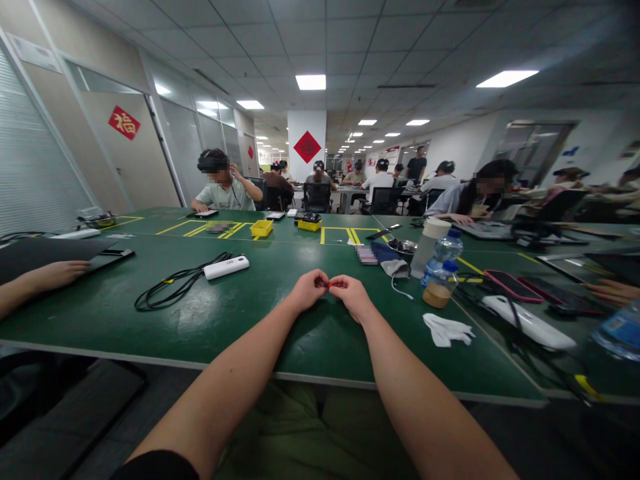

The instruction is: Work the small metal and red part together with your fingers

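My left hand [309,291] and my right hand [352,297] meet over the middle of the green table [200,333], fingertips almost touching. Between the pinched fingers shows a small red-orange piece [329,285], with a darker bit at the left fingertips. Both hands are closed on it. It is mostly covered by the fingers and too small to name. Both forearms reach in from the near edge of the table.
Left of my hands lies a white power strip [227,267] with a coiled black cable [173,287]. To the right stand a pale tumbler [429,245], plastic bottles [440,283] and a crumpled tissue [447,330]. Yellow trays [261,229] sit farther back. Other people work around the table.
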A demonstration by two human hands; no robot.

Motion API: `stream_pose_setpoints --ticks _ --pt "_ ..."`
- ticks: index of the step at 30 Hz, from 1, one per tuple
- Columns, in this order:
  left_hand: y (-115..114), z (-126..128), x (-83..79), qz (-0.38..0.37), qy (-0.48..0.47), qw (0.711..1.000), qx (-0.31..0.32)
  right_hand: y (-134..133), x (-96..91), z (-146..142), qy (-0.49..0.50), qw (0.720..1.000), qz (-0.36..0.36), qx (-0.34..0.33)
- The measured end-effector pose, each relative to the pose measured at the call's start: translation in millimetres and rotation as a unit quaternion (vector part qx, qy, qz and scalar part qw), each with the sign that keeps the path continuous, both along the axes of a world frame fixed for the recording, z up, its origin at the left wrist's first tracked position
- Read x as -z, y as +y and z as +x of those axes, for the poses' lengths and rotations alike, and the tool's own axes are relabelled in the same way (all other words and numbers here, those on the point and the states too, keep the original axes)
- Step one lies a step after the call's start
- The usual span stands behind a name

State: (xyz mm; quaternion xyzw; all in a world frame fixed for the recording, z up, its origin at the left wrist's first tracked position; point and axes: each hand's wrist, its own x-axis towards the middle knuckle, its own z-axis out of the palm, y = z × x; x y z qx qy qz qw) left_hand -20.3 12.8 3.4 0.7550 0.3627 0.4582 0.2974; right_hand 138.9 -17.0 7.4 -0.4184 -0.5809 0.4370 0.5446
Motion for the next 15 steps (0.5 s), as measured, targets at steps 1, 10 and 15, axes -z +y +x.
stream_pose_setpoints --ticks 1,10,15 --pt "-0.3 -0.2 -0.4 0.007 0.002 1.0 -0.002 0.2 0.1 0.1 0.0 1.0 0.001 0.0" --pt "0.7 -2.2 0.3 0.045 0.014 0.999 -0.023 2.7 2.3 1.1 0.0 1.0 -0.002 -0.001" --pt "-0.3 -1.5 -0.2 0.039 0.011 0.999 -0.02 1.4 0.7 0.4 0.003 1.0 -0.006 0.002"
